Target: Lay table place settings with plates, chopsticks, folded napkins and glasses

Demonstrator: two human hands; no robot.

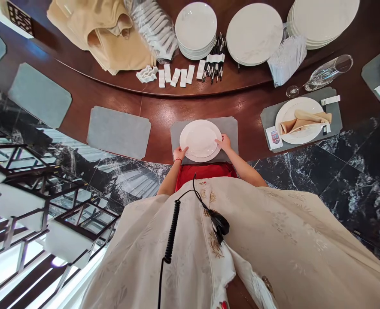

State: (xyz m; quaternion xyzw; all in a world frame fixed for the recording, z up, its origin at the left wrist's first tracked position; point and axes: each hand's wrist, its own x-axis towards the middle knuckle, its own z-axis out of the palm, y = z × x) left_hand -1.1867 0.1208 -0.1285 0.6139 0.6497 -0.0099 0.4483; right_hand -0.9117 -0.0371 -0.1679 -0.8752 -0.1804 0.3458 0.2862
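A white plate [200, 138] lies over a grey placemat [230, 124] right in front of me; a second rim beneath it looks like a larger plate [205, 159], though the two are hard to tell apart. My left hand [179, 153] grips the plate's lower left edge, thumb on the rim and fingers mostly underneath. At the right edge, my right hand [223, 142] holds the rim in the same way, thumb on top.
Stacked plates [196, 25], chopsticks [214, 64], small white rests [176, 77] and beige cloths [112, 38] stand on the raised centre. To the right is a set place with a folded napkin [305, 121] and glasses [328, 73]. Chairs [70, 236] stand at left.
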